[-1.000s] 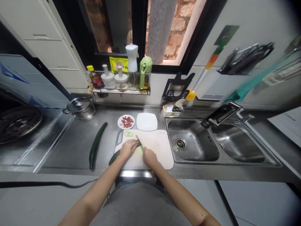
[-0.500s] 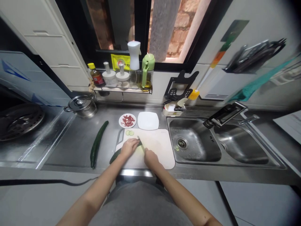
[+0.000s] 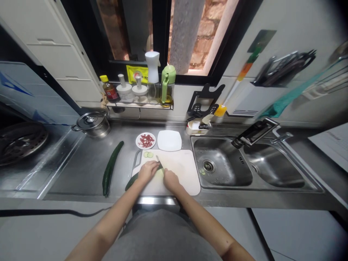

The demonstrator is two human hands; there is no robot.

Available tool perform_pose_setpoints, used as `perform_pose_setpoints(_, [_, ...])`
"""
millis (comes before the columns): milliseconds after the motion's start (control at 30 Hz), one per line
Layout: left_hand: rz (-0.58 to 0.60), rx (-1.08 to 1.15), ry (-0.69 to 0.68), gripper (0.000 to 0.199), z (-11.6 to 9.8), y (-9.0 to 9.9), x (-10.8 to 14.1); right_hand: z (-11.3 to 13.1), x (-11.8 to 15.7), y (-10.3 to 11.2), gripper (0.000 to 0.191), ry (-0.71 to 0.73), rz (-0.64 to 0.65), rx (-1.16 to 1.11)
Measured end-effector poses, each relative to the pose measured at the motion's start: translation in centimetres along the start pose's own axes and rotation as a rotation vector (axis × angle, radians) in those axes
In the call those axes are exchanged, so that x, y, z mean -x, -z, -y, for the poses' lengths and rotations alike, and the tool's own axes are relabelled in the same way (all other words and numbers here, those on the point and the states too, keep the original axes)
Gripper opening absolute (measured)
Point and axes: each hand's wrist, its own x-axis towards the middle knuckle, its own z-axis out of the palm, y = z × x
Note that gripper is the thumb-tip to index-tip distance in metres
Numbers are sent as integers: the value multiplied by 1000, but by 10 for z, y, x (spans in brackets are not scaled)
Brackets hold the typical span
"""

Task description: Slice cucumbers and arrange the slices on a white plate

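My left hand (image 3: 148, 171) is closed over a dark green cucumber (image 3: 131, 181) that lies slantwise on the white cutting board (image 3: 187, 174). My right hand (image 3: 171, 180) grips a knife (image 3: 160, 162), whose narrow blade rests at the cucumber's cut end, close to my left fingertips. The knife's handle is hidden in my fist. Two pale cucumber slices (image 3: 148, 154) lie near the board's upper left corner. A second, whole cucumber (image 3: 111, 168) rests on the steel counter to the left of the board.
Behind the board stand a small plate of chopped red pieces (image 3: 146, 140) and a white square plate (image 3: 169, 140). A lidded pot (image 3: 91, 124) is at the back left. The double sink (image 3: 223, 163) lies to the right. Bottles and jars fill a wall shelf (image 3: 140, 105).
The whole view has shifted slightly. My right hand and the knife have moved a little left, towards my left hand. My left hand still holds the cucumber.
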Motion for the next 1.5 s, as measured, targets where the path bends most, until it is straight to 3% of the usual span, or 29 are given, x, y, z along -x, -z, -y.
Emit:
perform_pose_setpoints(333, [-2,21,16,23,-1,2,-1,-13,23,-12,34,-19,6,37])
perform_pose_setpoints(1200, [-10,-12,9,22,1,-3,1,0,-3,-5,34,-14,2,3])
perform_pose_setpoints(1500, [-12,3,37,22,-2,-1,1,-4,10,-17,34,-39,-7,22])
